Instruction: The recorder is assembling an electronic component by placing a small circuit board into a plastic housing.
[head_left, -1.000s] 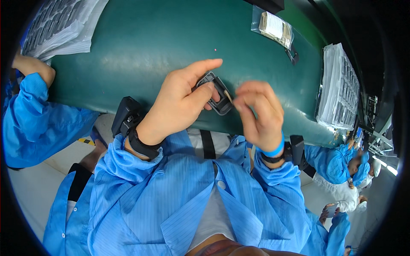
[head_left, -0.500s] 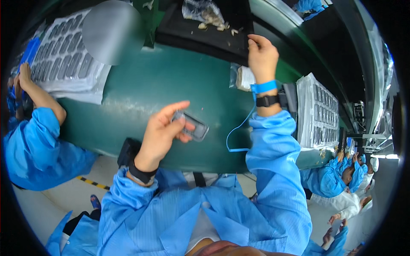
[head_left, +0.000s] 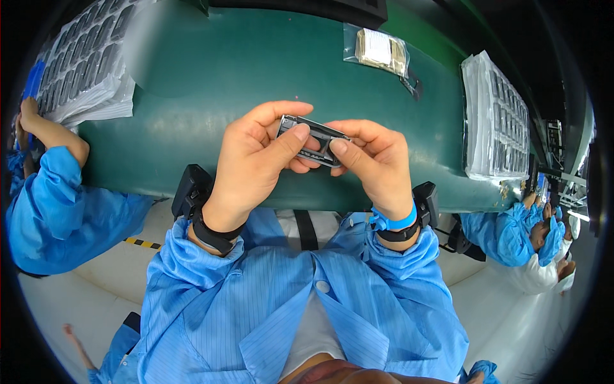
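1. The left hand [head_left: 252, 163] and the right hand [head_left: 374, 163] meet above the near edge of the green worktop [head_left: 256, 70], both closed on one small thing.
2. That thing is a small dark rectangular frame [head_left: 313, 137] with a pale metallic rim, lying roughly level and tilted slightly down toward the right.
3. The left hand's grip is closed on the frame: the thumb presses on its near side, and the forefinger curls over its far left corner.
4. The right hand's grip is likewise closed on the frame, with the thumb on its near right part and the fingers wrapped behind its right end.
5. The frame is held in the air, clear of the worktop, between the two hands.
6. A black wristband [head_left: 214, 237] sits on the left wrist; a blue wrist strap [head_left: 393, 223] with a dark band just below it sits on the right wrist.
7. Both forearms wear light blue sleeves [head_left: 211, 281].
8. A clear bag [head_left: 377, 51] holding a pale flat part lies at the far side of the worktop.
9. A stack of white trays [head_left: 495, 121] of small dark parts lies to the right, and another tray stack [head_left: 83, 64] lies to the left.
10. A co-worker's hand [head_left: 32, 115] in a blue sleeve rests by the left stack.
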A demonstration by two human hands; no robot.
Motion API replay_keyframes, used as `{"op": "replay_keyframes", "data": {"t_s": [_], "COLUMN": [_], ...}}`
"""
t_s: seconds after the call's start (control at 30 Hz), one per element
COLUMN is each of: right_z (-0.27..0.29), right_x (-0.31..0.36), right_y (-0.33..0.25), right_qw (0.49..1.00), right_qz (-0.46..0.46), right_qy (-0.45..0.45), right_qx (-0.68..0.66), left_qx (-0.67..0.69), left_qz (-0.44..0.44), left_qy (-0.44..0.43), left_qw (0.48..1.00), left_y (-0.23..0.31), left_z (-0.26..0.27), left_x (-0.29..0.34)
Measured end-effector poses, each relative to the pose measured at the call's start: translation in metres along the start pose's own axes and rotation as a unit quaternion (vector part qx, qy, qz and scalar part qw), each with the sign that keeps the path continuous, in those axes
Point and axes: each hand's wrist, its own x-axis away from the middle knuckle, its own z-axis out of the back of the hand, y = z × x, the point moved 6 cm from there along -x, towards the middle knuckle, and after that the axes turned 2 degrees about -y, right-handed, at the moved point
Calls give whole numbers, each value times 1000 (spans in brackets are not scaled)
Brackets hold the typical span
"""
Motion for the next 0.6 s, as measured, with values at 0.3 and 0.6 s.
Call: {"op": "replay_keyframes", "data": {"t_s": [0.3, 0.6], "right_z": [12, 21], "right_x": [18, 19], "right_y": [2, 10], "right_qw": [1000, 1000], "right_qz": [13, 9], "right_qy": [6, 10], "right_qx": [5, -19], "left_qx": [-32, -32], "left_qz": [10, 11], "left_qy": [13, 21], "left_qw": [999, 999], "left_y": [-6, -13], "left_z": [-17, -24], "left_x": [16, 16]}}
